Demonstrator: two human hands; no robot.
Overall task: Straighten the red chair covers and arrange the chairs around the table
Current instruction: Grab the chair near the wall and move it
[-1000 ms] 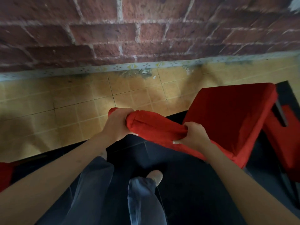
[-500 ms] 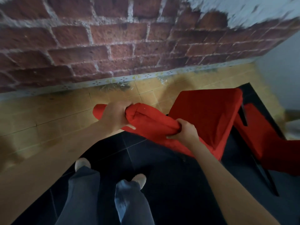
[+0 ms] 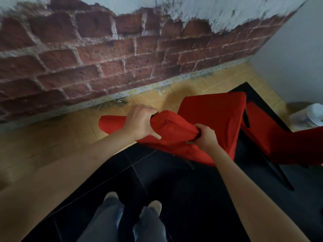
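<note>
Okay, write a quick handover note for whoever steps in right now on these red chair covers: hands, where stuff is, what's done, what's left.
Left hand: grips the bunched top of the red chair cover.
Right hand: pinches the same bunched fabric further along.
That chair stands by the brick wall; its seat looks smooth, its back cover is still crumpled.
A second red chair stands to its right, with a white bucket behind it.
Done: nothing clearly finished.
Left: pull this cover straight, check the second chair, then arrange the chairs around the table, which is not in view.

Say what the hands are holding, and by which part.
Both hands, left and right, grip the red chair cover at the chair's top edge.
</note>
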